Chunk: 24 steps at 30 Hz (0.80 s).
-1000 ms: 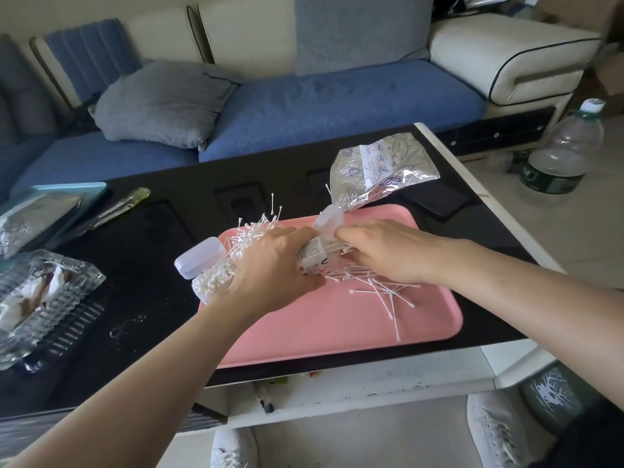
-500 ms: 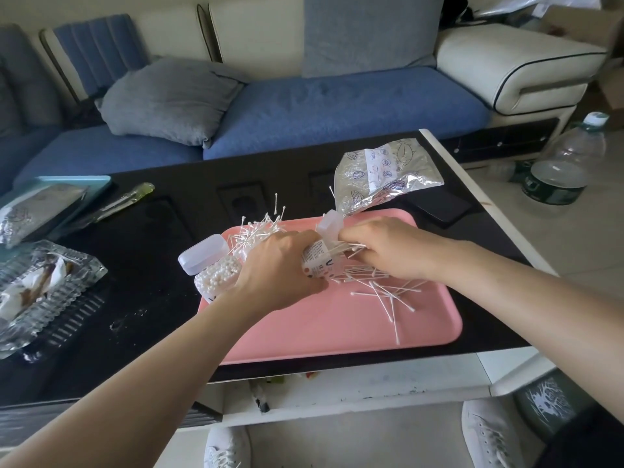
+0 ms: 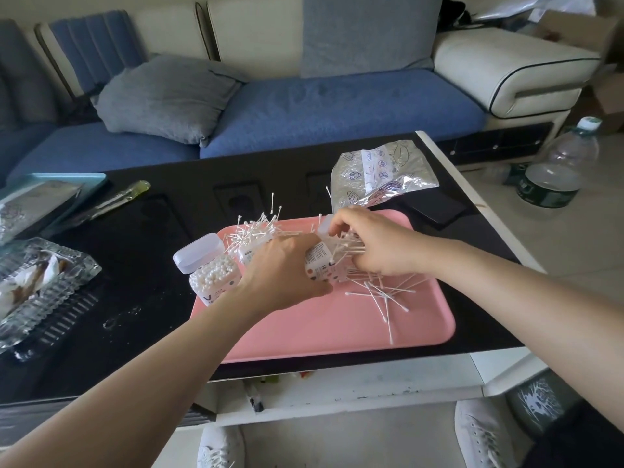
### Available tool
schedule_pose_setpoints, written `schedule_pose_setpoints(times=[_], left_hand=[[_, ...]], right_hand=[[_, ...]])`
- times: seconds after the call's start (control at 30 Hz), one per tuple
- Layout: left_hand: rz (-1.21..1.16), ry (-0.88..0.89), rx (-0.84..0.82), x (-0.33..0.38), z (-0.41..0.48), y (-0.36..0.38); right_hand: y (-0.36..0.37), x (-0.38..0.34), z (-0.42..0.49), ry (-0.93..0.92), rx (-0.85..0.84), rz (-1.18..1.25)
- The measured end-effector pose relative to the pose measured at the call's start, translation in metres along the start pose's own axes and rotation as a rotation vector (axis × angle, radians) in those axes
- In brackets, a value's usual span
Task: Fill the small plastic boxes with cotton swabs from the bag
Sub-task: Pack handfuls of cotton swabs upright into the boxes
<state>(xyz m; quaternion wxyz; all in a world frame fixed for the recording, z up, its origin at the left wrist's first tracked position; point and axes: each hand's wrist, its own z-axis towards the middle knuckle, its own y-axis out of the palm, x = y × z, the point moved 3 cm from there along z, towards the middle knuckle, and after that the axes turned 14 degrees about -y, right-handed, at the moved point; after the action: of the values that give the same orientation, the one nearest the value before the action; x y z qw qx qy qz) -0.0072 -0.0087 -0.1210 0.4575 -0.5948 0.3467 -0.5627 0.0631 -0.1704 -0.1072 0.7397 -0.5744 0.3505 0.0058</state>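
One tipped box [image 3: 320, 262] sits gripped in the left hand [image 3: 287, 270] over a tray [image 3: 337, 332] while the right hand [image 3: 376, 246] pinches swabs [image 3: 353, 245], best fed in parallel.

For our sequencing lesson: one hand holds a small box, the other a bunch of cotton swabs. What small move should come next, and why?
Probably slide the swab bunch in the right hand deeper into the box the left hand grips: the swabs appear only partly inside, sticking out from its mouth.
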Motion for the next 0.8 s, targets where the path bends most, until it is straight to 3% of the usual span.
schedule_pose_setpoints(times=[0.13, 0.33, 0.67, 0.8], left_hand=[[-0.038, -0.038, -0.029, -0.004, 0.002, -0.001], [-0.048, -0.076, -0.052, -0.010, 0.002, -0.004], [-0.029, -0.013, -0.079, -0.005, -0.003, 0.000], [-0.071, -0.020, -0.075, -0.006, -0.003, -0.001]], right_hand=[[-0.007, 0.008, -0.001, 0.061, 0.154, 0.035], [-0.007, 0.015, -0.001, 0.036, 0.199, 0.083], [0.013, -0.013, 0.008, -0.044, 0.049, 0.152], [0.005, 0.001, 0.005, 0.051, 0.137, 0.279]])
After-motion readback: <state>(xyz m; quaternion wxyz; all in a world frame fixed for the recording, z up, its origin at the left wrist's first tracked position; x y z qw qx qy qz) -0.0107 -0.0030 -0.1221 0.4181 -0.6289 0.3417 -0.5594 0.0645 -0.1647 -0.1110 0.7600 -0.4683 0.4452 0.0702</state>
